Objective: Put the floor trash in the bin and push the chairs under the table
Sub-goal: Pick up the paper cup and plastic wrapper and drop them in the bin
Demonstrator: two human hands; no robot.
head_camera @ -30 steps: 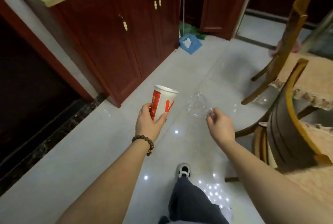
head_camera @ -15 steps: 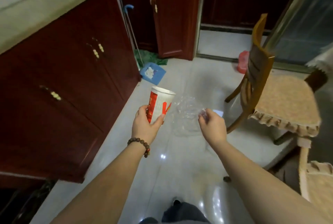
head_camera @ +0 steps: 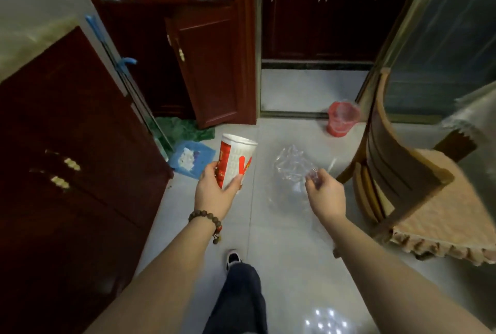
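Left hand [head_camera: 214, 194] grips paper cup [head_camera: 234, 163] upright; right hand [head_camera: 323, 196] pinches crumpled plastic bottle [head_camera: 291, 165] by its neck, both carried toward red bin [head_camera: 341, 118] at one o'clock.

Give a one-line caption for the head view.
Left hand holds paper cup, right hand a crushed clear bottle; red bin ahead.

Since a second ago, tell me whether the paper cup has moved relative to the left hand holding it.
No. The paper cup sits in the left hand as before; both have closed on the blue dustpan.
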